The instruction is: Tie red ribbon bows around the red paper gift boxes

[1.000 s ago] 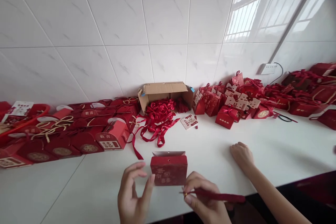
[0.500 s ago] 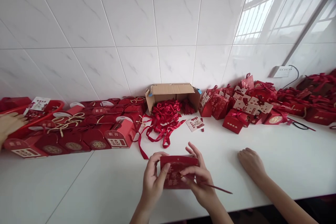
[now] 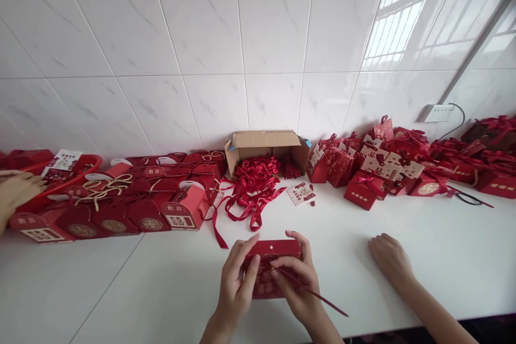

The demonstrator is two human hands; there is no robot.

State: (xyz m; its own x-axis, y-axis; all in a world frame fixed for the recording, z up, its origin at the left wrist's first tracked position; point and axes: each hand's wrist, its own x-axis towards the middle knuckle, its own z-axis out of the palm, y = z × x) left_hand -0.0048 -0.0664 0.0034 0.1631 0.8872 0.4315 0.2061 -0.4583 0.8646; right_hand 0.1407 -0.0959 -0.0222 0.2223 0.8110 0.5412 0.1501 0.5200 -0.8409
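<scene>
A small dark red gift box (image 3: 264,286) with gold print is upright at the table's front, a round hole in its top flap. My left hand (image 3: 236,282) is closed around its left side, thumb on the front face. My right hand (image 3: 298,285) pinches a thin dark red ribbon (image 3: 328,303) between thumb and forefinger in front of the box. From that pinch the ribbon trails down to the right, with a small gold bit at its tip. Other right fingers curl behind the box's right edge.
Rows of red boxes (image 3: 151,217) stand left. A cardboard box (image 3: 264,140) spills red ribbons (image 3: 253,193) near a printed card (image 3: 300,193). Ribboned boxes (image 3: 363,191) pile up right. Another person's fist (image 3: 389,258) rests right; another hand (image 3: 22,191) is at a red basket (image 3: 91,164).
The box has come slightly lower, its flap hole now showing clearly. My right hand has shifted slightly left, and the ribbon slants more steeply. The hand at far left has moved slightly.
</scene>
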